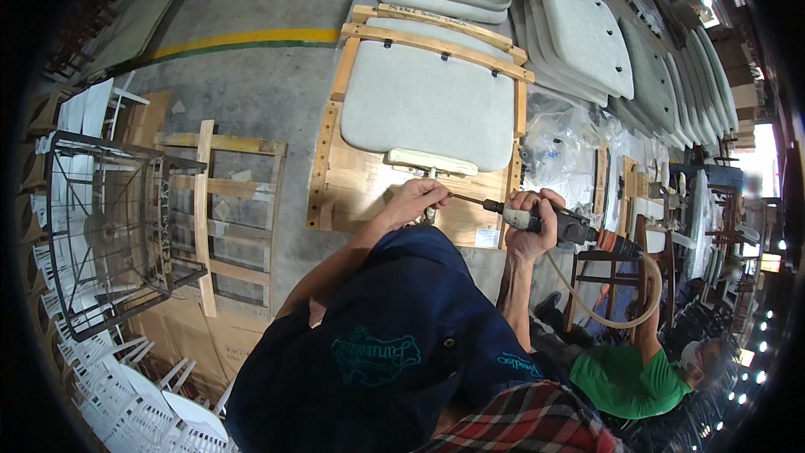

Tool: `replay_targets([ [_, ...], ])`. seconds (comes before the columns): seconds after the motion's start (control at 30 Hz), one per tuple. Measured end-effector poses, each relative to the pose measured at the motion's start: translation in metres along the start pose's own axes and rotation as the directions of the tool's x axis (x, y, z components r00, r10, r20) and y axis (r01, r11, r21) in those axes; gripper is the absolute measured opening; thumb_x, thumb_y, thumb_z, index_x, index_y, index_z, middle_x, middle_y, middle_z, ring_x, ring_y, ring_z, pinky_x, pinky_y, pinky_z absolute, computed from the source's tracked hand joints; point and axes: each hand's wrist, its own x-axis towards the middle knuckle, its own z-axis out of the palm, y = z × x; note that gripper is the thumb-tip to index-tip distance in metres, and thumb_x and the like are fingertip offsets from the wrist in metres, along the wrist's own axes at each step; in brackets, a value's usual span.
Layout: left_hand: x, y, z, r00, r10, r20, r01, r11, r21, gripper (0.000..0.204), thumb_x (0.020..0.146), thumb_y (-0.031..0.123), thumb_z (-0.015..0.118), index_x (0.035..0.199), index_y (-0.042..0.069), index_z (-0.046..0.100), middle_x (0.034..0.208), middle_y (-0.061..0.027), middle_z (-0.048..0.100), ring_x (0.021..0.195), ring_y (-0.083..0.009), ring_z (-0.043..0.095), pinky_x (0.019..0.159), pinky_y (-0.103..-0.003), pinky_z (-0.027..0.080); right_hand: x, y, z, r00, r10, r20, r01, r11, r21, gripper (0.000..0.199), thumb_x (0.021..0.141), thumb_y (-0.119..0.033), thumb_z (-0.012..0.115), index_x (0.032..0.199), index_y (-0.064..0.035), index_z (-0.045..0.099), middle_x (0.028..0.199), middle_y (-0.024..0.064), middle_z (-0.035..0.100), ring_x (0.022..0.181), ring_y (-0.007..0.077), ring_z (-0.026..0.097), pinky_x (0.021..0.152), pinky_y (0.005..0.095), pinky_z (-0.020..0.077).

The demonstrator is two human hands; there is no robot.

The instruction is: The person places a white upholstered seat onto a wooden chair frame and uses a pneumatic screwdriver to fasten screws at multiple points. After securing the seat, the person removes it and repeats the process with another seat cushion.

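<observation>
Two-handed, I wrap my right hand (541,239) round the grey-and-black cylindrical power driver (575,228), probably heavy, rigid, best held mid-body; my left hand (417,201) pinches its slim dark metal bit (471,199).

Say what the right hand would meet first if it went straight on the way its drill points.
Probably the left hand: the drill bit ahead of the right hand points at the left fingertips and seems to reach them, though depth is unclear.

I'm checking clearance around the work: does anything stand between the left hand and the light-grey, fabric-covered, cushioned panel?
Yes: a long, pale, wood-like bar stands between the bare left hand and the panel, at that panel's near edge.
</observation>
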Motion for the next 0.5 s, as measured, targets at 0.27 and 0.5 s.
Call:
replay_targets([
  [0.27,0.001,0.013,-0.01,0.994,0.077,0.076,-0.071,0.995,-0.076,0.022,0.104,0.021,0.062,0.101,0.001,0.072,0.088,-0.0032,0.071,0.083,-0.0092,0.063,0.08,-0.025,0.05,0.01,0.002,0.004,0.992,0.049,-0.115,-0.043,0.998,0.047,0.024,0.093,-0.023,0.056,0.111,-0.0061,0.06,0.069,0.0076,0.052,0.067,0.0234,0.053,0.082,0.0478,0.0471],
  [0.5,0.015,0.034,-0.018,0.998,0.064,-0.007,-0.064,0.997,-0.045,0.03,0.105,0.027,0.058,0.094,0.002,0.069,0.083,-0.001,0.066,0.076,-0.0078,0.059,0.071,-0.024,0.049,0.036,0.012,0.014,0.999,0.018,0.035,-0.022,0.993,0.119,0.024,0.093,-0.02,0.055,0.113,-0.0059,0.058,0.071,0.0103,0.056,0.068,0.0258,0.057,0.079,0.0482,0.0487],
])
